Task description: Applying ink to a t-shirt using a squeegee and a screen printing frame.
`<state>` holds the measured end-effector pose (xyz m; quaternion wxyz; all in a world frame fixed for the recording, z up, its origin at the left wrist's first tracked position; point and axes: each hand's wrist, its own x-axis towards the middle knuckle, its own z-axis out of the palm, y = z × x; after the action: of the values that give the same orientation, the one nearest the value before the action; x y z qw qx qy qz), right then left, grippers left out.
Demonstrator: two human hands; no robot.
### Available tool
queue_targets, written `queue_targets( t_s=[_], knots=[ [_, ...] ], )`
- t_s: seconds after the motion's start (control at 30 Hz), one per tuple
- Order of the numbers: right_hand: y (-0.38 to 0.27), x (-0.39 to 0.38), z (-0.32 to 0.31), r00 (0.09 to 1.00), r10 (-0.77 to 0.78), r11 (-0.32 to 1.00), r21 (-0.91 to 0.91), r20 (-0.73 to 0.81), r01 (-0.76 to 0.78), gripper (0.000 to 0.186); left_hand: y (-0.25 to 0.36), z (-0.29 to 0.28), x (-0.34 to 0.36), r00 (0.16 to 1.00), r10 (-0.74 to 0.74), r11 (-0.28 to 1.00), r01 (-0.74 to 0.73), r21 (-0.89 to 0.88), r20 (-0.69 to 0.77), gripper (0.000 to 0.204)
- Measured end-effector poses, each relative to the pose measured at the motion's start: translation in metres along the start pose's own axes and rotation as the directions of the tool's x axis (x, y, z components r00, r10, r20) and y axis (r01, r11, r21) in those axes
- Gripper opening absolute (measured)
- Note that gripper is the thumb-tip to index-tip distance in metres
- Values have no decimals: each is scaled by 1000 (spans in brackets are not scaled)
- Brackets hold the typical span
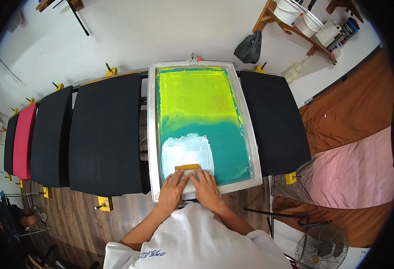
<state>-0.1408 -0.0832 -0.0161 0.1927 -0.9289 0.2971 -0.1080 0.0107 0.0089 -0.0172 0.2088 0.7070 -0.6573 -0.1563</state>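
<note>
Hands, left [172, 186] and right [204, 184], both closed flat over a wooden-handled squeegee [188, 168] at the near end of the aluminium-framed printing screen [151, 134], amid white ink [187, 150]. Uneven pressure would likely streak the print.

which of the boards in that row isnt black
The pink board, second from the far left end of the row; every other board there is black.

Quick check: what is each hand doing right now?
Left hand: fingers closed, pressing on the squeegee.
Right hand: the same, gripping the squeegee beside the left.
</note>
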Motion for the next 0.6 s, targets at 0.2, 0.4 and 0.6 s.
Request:
queue_targets(
  t_s=[0.2, 0.4, 0.6],
  knots=[
    [-8, 3, -27, 987, 91, 996, 0, 136, -92, 44, 12, -24, 13, 995, -9, 989, 23, -147, 98, 66],
    [-5, 37, -10, 993, 100, 984, -157, 57, -90, 32, -17, -10, 31, 999, -38, 973, 30, -229, -32, 75],
    [-15, -1, -16, 981, 91, 995, -51, 174, -84, 41, 1, -13, -4, 997, -37, 983, 48, -179, 62, 74]
  ],
)
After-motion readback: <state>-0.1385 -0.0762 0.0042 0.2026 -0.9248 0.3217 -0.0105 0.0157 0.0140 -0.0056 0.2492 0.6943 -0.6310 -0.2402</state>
